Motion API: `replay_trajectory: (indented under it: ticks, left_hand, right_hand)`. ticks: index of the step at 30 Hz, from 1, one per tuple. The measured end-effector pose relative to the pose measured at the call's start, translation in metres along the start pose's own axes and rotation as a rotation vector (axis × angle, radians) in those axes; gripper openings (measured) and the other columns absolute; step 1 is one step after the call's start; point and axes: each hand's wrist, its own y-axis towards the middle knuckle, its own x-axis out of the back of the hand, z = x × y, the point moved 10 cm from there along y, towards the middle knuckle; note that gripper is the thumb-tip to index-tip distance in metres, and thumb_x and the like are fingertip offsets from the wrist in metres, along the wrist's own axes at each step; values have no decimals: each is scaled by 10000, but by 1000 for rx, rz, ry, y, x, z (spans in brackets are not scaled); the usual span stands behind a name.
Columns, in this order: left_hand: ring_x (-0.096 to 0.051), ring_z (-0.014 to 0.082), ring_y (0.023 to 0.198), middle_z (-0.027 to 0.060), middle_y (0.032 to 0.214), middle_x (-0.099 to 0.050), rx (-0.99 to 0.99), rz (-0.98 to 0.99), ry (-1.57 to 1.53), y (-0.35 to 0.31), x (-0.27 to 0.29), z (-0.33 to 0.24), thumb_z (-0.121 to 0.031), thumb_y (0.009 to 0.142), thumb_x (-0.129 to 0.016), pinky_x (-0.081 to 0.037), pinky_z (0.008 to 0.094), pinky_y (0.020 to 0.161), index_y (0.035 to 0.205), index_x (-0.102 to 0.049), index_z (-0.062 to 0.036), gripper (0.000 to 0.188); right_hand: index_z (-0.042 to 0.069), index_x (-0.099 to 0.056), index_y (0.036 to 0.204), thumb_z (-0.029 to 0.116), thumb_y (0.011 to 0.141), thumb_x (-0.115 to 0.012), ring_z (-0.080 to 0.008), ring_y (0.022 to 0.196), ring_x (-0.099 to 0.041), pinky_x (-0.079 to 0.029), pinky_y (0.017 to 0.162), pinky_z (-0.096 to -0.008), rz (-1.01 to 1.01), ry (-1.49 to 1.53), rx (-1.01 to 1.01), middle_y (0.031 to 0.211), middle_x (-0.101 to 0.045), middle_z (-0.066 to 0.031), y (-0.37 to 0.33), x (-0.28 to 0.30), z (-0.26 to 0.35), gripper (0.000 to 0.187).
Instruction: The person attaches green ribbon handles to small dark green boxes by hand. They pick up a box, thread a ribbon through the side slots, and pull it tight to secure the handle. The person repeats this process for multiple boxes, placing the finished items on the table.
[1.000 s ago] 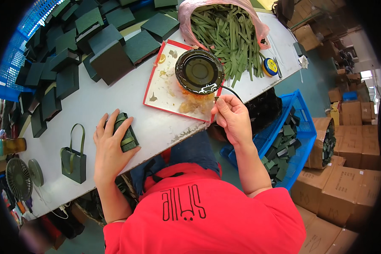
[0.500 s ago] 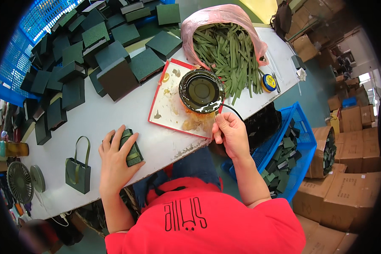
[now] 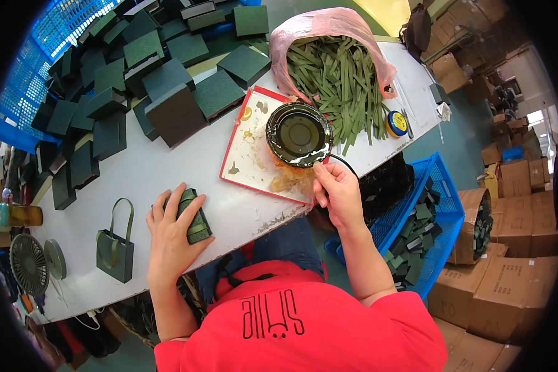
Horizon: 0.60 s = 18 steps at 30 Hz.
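Observation:
My left hand rests on the white table, its fingers and thumb around a small dark green box with a lighter green ribbon across it. To its left stands a green box with a looped ribbon handle. A round dark pot of glossy, glue-like liquid sits on a stained white board with a red edge. My right hand is at the pot's near right rim, thumb and forefinger pinched together. Whatever is between those fingertips is too small to make out.
Dark green boxes are heaped at the back left beside a blue crate. A pink bag spills green ribbon strips. A round yellow-and-blue tin stands near the right edge. Below is another blue crate. Small fans stand at left.
My right fingertips have come slightly closer to the pot's rim. My left hand stays on the small green box. The whole view has shifted a little.

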Motion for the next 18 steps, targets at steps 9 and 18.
replay_trajectory:
  ticks: [9,18]
  left_hand:
    - [-391,374,1350,113,1500,-449,3,0,-2,1,-2,0,-176,540,-882,-307,497,1102,1281,-635,-154,781]
    - [-416,361,1334,111,1480,-474,15,-21,-32,0,2,3,-146,518,-887,-341,473,1097,1346,-580,-119,883]
  right_hand:
    - [24,-588,884,187,951,-690,-60,437,-419,-331,422,-213,-19,17,-17,639,-578,-14,0,3,3,204]
    - [29,-578,883,150,958,-673,-47,460,-432,-315,431,-205,6,-66,55,647,-589,-17,-25,-7,16,171]
